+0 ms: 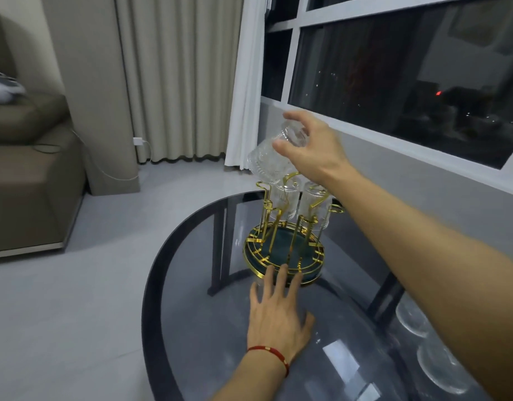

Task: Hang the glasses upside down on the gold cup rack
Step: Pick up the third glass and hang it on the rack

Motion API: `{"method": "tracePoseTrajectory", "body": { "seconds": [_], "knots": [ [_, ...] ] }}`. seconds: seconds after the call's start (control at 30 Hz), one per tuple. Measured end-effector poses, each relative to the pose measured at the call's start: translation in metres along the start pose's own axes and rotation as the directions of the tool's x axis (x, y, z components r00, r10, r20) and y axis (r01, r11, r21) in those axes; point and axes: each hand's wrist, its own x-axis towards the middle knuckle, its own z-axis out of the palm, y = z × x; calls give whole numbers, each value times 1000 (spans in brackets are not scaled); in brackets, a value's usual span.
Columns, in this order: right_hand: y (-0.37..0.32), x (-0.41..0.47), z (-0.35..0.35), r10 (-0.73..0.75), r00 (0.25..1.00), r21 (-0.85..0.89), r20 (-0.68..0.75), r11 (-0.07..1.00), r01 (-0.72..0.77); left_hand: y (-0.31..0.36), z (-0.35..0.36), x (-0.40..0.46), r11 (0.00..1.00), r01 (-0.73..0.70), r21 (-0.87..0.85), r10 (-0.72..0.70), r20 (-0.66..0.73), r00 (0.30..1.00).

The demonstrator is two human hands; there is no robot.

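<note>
The left hand (278, 316) lay flat and open on the glass surface (191, 285), holding nothing, fingertips at the near edge of the rack (284, 250). Two glasses (298, 204) already hung upside down on the far prongs. The right hand (310, 146) gripped a third glass (274, 154) by its base, directly above the rack. Its long axis was tilted, mouth pointing down and left towards a free prong (264, 192) just below. More glasses (423, 337) waited lower right.

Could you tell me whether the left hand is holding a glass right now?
No, the left hand lies flat and open on the glass table by the gold cup rack; only the right hand holds a glass.
</note>
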Motion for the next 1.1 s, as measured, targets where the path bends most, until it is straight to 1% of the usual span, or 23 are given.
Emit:
{"method": "tracePoseTrajectory", "body": {
  "seconds": [0.1,0.23,0.37,0.57,0.63,0.73,0.9,0.97,1.03,1.1],
  "knots": [
    [8,13,16,23,996,-87,81,996,-16,0,-2,-1,1000,14,-27,-15,-33,999],
    [17,20,29,51,992,-170,113,985,-31,2,-3,-2,999,8,-54,-10,-47,999],
    [25,27,42,105,978,-230,178,971,-62,0,-2,-2,998,1,-64,-5,-60,998],
    [37,33,60,170,957,-373,235,925,-73,-1,1,-2,996,5,-91,-14,-90,996],
    [41,31,66,169,947,-437,273,899,-34,-1,2,-2,996,9,-92,-18,-91,996],
    [44,26,71,140,946,-546,292,837,45,-2,2,-1,996,14,-90,-22,-82,996],
    [45,24,73,121,932,-654,343,743,145,-2,3,0,997,15,-82,-22,-90,996],
    [46,23,76,100,934,-677,343,715,173,-3,2,1,997,18,-80,-25,-86,996],
    [47,21,74,93,932,-678,350,712,184,-2,2,1,997,15,-70,-21,-84,996],
    [45,16,67,80,941,-611,329,778,148,-2,0,0,998,12,-64,-18,-86,996]
  ]
}}
